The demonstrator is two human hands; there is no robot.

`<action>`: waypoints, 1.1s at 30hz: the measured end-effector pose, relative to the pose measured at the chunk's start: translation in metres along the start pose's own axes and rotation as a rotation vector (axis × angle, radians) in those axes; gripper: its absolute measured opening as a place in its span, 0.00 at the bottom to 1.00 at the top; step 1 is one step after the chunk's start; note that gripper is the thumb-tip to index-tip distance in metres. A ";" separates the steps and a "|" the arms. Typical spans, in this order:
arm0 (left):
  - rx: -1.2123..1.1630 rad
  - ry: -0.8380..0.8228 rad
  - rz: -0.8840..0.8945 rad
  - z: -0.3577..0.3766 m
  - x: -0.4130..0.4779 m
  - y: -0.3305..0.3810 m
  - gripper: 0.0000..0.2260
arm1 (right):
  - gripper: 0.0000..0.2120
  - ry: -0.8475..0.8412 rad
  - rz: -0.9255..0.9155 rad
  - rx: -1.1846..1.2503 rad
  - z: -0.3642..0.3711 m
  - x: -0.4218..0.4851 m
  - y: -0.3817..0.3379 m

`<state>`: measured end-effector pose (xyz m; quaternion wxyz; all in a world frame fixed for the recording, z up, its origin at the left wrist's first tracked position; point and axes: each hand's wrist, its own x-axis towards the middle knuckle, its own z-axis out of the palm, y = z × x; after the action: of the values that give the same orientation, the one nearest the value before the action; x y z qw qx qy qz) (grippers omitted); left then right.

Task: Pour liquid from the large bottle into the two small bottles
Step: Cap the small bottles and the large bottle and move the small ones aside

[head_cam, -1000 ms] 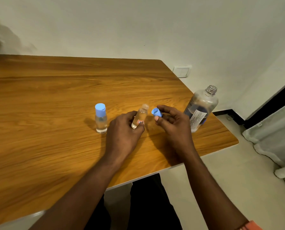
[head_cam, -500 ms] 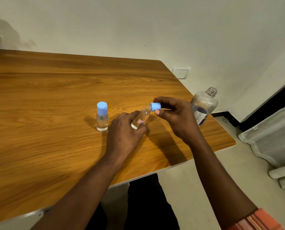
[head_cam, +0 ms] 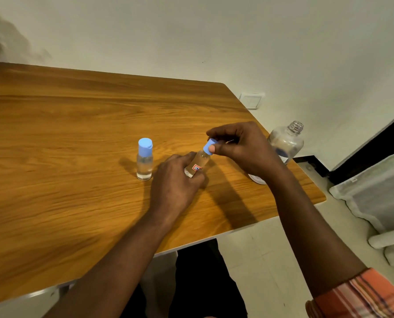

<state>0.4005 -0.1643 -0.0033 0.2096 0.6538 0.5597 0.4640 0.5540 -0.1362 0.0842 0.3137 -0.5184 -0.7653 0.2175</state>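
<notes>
Head cam has your left hand (head_cam: 175, 180) wrapped round the lower half of a small bottle (head_cam: 197, 162). It's tilted so the top leans toward the right edge of the tabletop (head_cam: 76, 134), and I can't tell if the base touches the wood. Your right hand (head_cam: 244, 148) pinches the blue cap (head_cam: 209, 149) sitting on that bottle's neck, thumb on the near side. The second small bottle (head_cam: 144, 161) is blue-capped with clear liquid inside and stands upright just left of your left hand. The large bottle (head_cam: 285, 143) stands by the right edge behind your right wrist, threaded neck showing.
</notes>
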 end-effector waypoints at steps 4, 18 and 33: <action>0.020 -0.005 -0.001 -0.001 -0.001 0.001 0.11 | 0.15 0.022 0.023 -0.102 0.004 0.000 -0.002; -0.013 0.002 -0.005 -0.001 0.000 -0.001 0.12 | 0.15 0.077 0.061 0.038 0.005 -0.002 -0.004; -0.052 -0.005 -0.008 -0.002 0.000 0.000 0.08 | 0.14 0.116 0.062 0.106 0.008 -0.005 -0.003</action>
<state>0.3995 -0.1650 -0.0023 0.2295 0.6471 0.5495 0.4759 0.5472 -0.1418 0.0796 0.3778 -0.5360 -0.7168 0.2368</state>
